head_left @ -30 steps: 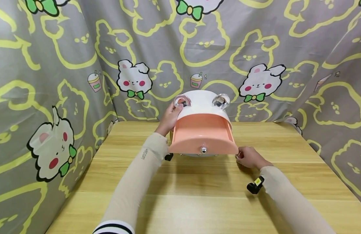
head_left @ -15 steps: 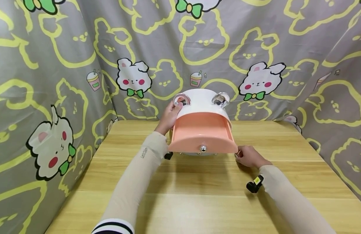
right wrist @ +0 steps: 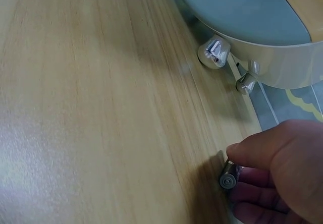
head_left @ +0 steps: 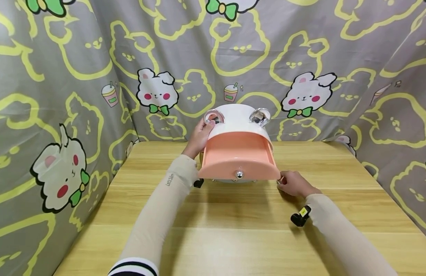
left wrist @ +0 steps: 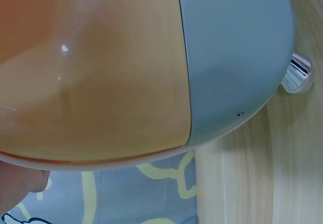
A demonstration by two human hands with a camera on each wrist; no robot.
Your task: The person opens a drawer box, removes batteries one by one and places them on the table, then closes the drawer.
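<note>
A white rounded storage box [head_left: 236,115] with two silver ear-like rings stands at mid-table in the head view. Its pink drawer [head_left: 230,168], with a silver knob [head_left: 239,174], is pulled out towards me. My left hand [head_left: 200,137] grips the box's upper left side, thumb by the left ring; its other fingers are mostly hidden. Right of the drawer, low over the table, my right hand [head_left: 296,184] pinches a small metallic cylinder, a battery [right wrist: 230,174], between thumb and fingers. The right wrist view shows the battery's flat end.
The box rests on small silver feet [right wrist: 214,52], with a blue-grey lower front [right wrist: 242,12]. Below and around it is the wooden table [head_left: 233,237]. A patterned grey curtain [head_left: 195,50] hangs close behind the table and along both sides.
</note>
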